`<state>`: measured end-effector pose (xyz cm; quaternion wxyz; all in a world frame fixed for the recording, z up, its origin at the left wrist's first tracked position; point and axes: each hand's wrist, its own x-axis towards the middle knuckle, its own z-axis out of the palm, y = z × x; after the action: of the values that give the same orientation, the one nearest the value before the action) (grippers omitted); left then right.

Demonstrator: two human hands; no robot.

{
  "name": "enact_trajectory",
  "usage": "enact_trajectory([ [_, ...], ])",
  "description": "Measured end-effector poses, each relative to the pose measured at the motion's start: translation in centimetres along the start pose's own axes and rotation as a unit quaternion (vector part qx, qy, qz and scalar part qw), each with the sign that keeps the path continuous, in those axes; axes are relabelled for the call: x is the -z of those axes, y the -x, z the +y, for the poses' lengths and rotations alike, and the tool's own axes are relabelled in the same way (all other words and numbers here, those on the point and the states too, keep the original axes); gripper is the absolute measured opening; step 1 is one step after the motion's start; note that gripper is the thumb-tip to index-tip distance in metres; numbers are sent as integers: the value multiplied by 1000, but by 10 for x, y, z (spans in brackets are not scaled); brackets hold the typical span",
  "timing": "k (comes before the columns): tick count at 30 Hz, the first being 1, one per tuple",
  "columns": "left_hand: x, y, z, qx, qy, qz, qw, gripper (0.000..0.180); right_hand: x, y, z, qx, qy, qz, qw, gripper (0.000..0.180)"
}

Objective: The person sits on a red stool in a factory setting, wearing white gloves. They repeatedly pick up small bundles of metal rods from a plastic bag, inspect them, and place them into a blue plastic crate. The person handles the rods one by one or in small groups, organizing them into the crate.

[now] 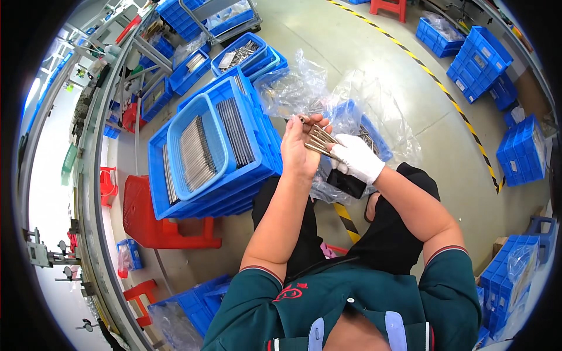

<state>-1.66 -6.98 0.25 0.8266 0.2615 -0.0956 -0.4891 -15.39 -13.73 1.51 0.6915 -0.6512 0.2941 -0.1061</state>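
My bare left hand (300,149) holds a small bundle of thin metal rods (321,140) fanned across its palm. My right hand (357,157), in a white glove, pinches the near ends of those same rods. Both hands are raised above my lap, over a blue bin lined with a clear plastic bag (351,114) that holds more rods. To the left, a light blue basket (196,149) full of rods sits inside a stack of blue crates (257,146).
A red stool (155,225) supports the crate stack. More blue crates stand at the top (246,55), at the right (477,58) and at the lower right (509,275). A yellow-black floor stripe (445,93) crosses the concrete. A conveyor line (88,175) runs along the left.
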Motion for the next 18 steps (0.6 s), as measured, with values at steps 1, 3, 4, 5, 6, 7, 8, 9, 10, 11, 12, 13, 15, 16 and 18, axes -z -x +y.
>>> enact_trajectory([
  [1, 0, 0, -1, -5, -14, 13, 1000, 23, -2, -1, 2, -28, -33, -12, 999, 24],
  [3, -2, 1, -3, -7, -31, 32, 999, 22, -4, -2, 6, -69, -97, -34, 992, 23],
  [4, -3, 1, -3, -9, -39, 40, 998, 22, -4, -4, 8, -81, -128, -44, 987, 23],
  [5, -4, 2, -3, -7, -44, 44, 998, 21, -4, -5, 10, -93, -159, -53, 981, 22],
  [6, -4, 2, -3, -5, -49, 48, 998, 21, -3, -5, 9, -96, -154, -52, 982, 22],
  [7, -4, 3, -2, -3, -54, 52, 997, 21, -2, -6, 8, -99, -150, -52, 982, 22],
  [8, -4, 4, -2, -2, -53, 51, 997, 21, -1, -6, 8, -101, -146, -52, 983, 22],
  [9, -4, 5, -2, -1, -53, 51, 997, 21, -1, -6, 8, -104, -142, -52, 983, 21],
  [10, -5, 4, -2, 1, -53, 49, 997, 22, -1, -6, 9, -66, -106, -31, 992, 21],
  [11, -5, 4, -2, -3, -52, 44, 998, 21, -2, -7, 12, -28, -70, -9, 997, 22],
  [12, -6, 5, -2, -6, -51, 40, 998, 21, -2, -8, 14, 10, -33, 12, 999, 22],
  [13, -6, 5, -1, -12, -50, 36, 998, 21, -1, -6, 9, 35, 3, 29, 999, 22],
  [15, -3, 5, 6, -16, -71, 71, 995, 19, 4, 1, -5, 84, 74, 61, 992, 24],
  [16, -3, 5, 9, -18, -81, 87, 993, 18, 8, 3, -7, 77, 31, 63, 995, 26],
  [18, 7, 3, 11, -1, -73, 24, 997, 15, 17, 4, -8, 87, 45, 96, 991, 26],
])
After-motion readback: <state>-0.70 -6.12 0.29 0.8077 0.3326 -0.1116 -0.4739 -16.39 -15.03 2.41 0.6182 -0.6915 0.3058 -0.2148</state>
